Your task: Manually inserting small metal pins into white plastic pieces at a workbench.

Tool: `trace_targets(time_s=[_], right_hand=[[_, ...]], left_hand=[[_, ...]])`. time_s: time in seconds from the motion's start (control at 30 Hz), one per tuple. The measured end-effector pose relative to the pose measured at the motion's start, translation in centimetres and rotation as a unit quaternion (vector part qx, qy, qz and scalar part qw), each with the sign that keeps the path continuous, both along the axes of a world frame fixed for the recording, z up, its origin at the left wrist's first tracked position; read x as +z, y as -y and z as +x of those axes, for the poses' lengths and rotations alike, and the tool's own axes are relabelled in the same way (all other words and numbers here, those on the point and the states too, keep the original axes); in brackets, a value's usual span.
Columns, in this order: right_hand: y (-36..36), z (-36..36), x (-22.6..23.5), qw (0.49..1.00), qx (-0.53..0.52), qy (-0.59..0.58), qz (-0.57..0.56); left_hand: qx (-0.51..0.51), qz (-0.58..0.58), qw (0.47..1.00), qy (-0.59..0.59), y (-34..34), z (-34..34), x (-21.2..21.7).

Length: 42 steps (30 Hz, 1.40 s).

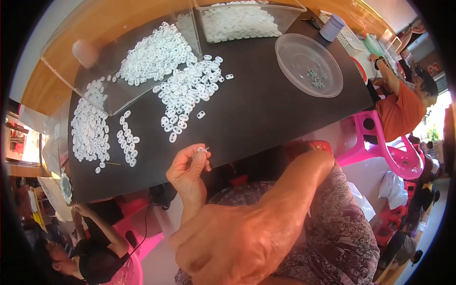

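Near the front edge of the dark table, my left hand pinches a small white oval plastic piece between thumb and fingers. A thin end sticks out beside that piece, too small to name. My right hand is close to the camera, below the left one, its fingers curled in. Whatever it may hold is hidden. Beyond the left hand lies a loose heap of white two-holed oval pieces, with a short cluster of the same pieces further left.
A tipped clear bin spills white pieces at the left. Another clear bin stands behind. At the right, a round clear dish holds small grey screw-like parts, near a lidded lavender container. Two people sit nearby, left and right.
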State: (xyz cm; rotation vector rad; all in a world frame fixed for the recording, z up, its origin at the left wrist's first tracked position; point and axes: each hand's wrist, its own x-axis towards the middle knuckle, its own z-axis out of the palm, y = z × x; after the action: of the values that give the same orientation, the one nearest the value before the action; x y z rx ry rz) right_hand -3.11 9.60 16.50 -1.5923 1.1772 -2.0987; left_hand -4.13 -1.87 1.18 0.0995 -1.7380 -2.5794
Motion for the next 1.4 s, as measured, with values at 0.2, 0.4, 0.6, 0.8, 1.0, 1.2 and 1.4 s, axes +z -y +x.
trace_targets(time_s=[0.2, 0.4, 0.6, 0.8, 1.0, 1.2, 1.4], right_hand=[[-0.5, -0.2, -0.7, 0.999, 0.002, 0.048, 0.016], [0.8, -0.1, -1.2, 0.981, 0.135, 0.138, 0.005], [-1.7, -2.7, -4.2, 0.903, -0.2, -0.257, 0.281], [-7.9, -11.6, -12.6, 0.724, -0.57, -0.068, 0.383], [-7.7, -14.1, -16.8, 0.593, -0.668, -0.21, 0.398], [-7.8, -14.3, -16.8, 0.586, -0.641, -0.251, 0.428], [-8.3, -13.0, -16.2, 0.615, -0.633, -0.23, 0.409]], left_hand=[[-0.007, -0.013, 1.0, 0.004, -0.2, -0.2, 0.0], [-0.002, -0.024, 1.0, -0.005, 0.0, -0.4, -0.2], [-0.01, -0.001, 1.0, 0.017, 0.4, -0.4, -0.1], [-0.018, -0.016, 1.0, -0.02, 0.1, -0.1, -0.3], [0.0, -0.013, 1.0, -0.026, 0.0, -0.1, -0.3], [0.0, -0.018, 1.0, -0.02, 0.1, 0.0, -0.5], [0.0, -0.006, 1.0, -0.027, 0.0, -0.1, -0.5]])
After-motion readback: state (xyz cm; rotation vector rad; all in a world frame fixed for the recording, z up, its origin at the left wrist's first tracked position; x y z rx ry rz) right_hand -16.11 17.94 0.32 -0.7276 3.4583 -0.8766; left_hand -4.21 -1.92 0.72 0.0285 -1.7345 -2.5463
